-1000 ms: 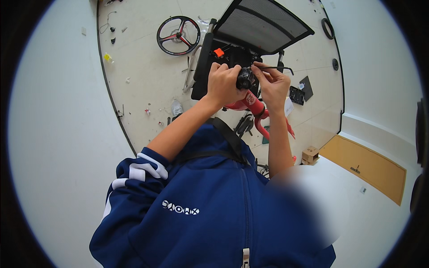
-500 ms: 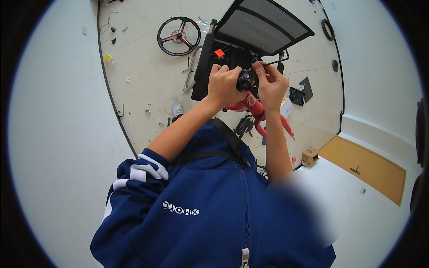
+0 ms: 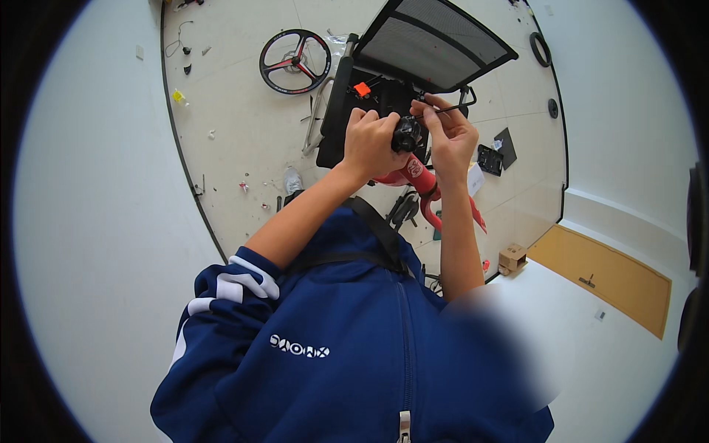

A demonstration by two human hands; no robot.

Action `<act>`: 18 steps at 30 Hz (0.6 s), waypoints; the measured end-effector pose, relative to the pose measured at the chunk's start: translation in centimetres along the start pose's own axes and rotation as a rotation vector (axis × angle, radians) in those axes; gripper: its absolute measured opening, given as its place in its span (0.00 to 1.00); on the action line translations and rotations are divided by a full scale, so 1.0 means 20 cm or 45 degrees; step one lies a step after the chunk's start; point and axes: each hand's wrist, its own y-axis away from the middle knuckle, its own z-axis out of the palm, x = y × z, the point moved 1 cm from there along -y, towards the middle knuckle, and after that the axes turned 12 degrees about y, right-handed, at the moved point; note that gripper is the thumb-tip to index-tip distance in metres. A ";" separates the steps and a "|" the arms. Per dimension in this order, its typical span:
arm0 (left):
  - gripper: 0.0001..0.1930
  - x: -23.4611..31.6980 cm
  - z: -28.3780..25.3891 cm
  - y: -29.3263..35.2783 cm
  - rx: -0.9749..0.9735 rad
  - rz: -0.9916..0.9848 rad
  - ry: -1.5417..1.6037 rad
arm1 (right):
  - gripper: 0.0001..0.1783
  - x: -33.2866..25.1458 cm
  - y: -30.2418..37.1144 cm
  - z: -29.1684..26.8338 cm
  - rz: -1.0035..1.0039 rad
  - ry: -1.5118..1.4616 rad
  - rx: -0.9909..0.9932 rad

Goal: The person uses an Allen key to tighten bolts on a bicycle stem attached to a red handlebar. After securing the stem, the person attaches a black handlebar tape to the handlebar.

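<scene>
My left hand (image 3: pixel 369 144) is closed around a shiny black clamp-like bicycle part (image 3: pixel 406 134), its fingers partly hiding it. On the other side of this part, my right hand (image 3: pixel 453 140) grips a black L-shaped hex key (image 3: pixel 454 108) between thumb and fingers. The key's bent end sticks out to the right, past the fingertips. Its other end runs toward the black part; whether it sits in a bolt cannot be made out. Just below both hands is a red bicycle frame (image 3: pixel 416 170) with a forked end.
Ahead stands a black mesh-backed office chair (image 3: pixel 436 44) with an orange item (image 3: pixel 361 90) on its seat. A three-spoke wheel (image 3: pixel 295 61) lies on the floor to the left. A black tool case (image 3: pixel 490 159) and a cardboard box (image 3: pixel 512 258) are at the right.
My right hand's fingers have shifted on the hex key, lifting and spreading above it. The key's bent end has dropped slightly. My left hand stays on the black part.
</scene>
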 end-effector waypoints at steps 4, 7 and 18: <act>0.17 0.00 0.01 0.00 0.007 -0.005 -0.004 | 0.13 0.02 0.01 0.00 -0.031 0.321 0.102; 0.17 0.00 0.01 0.01 0.001 -0.028 -0.007 | 0.16 0.01 0.02 -0.02 -0.129 0.669 0.084; 0.16 0.00 0.01 0.01 -0.007 -0.005 0.008 | 0.16 0.06 -0.04 -0.05 -0.242 0.237 -0.198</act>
